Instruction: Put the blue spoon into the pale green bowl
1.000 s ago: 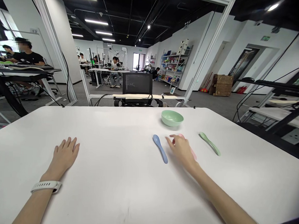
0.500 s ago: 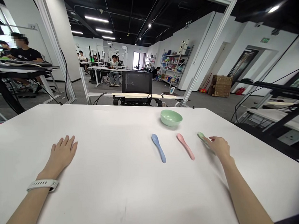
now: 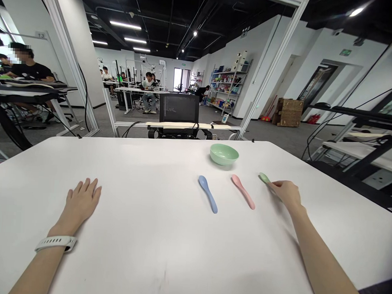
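Pale green plastic spoon (image 3: pixel 264 178) at two o'clock on the white table (image 3: pixel 143 162), handle under the narrowly curled fingers of the right hand (image 3: pixel 287 195); left hand (image 3: pixel 81 205) flat at nine o'clock, fingers spread wide.

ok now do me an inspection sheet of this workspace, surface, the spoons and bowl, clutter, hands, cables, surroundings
surface: white table, spoons and bowl on its right half
job's things: pale green bowl near the far edge; blue spoon, pink spoon and green spoon lying separately in front of it
clutter: dark screen beyond the far edge, off the table
hands: left hand flat on the table, white wristband on its wrist; right hand over the green spoon's handle, grip unclear
cables: black cables beyond the far edge, none on the table
surroundings: seated people at desks, stocked shelves, wooden crate
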`<state>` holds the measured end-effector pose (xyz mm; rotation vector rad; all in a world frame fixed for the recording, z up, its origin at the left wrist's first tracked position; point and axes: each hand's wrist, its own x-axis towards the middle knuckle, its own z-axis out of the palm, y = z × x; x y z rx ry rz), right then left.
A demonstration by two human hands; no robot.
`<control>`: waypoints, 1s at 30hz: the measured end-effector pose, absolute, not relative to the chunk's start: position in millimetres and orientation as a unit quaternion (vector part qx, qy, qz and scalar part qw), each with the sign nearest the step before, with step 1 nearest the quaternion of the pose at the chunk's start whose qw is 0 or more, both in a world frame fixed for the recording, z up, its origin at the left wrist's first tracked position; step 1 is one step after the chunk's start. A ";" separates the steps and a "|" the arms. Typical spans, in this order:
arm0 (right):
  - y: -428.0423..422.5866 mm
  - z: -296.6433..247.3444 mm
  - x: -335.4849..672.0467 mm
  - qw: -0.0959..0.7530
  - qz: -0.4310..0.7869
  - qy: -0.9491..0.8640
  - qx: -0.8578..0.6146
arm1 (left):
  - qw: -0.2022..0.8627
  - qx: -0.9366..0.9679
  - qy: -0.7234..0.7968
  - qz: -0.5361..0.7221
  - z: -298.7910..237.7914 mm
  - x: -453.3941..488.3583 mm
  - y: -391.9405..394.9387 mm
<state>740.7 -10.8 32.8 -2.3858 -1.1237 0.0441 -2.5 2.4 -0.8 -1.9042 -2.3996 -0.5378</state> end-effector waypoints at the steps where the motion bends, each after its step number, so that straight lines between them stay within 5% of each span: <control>1: -10.0 32.3 741.4 0.250 0.013 -0.411 -0.876 | 0.017 -0.611 -0.772 -0.173 -0.5 -2.2 2.6; 30: -0.5 16.2 757.0 0.232 -0.008 -0.403 -0.885 | 0.021 -0.616 -0.773 -0.154 0.8 -0.6 0.4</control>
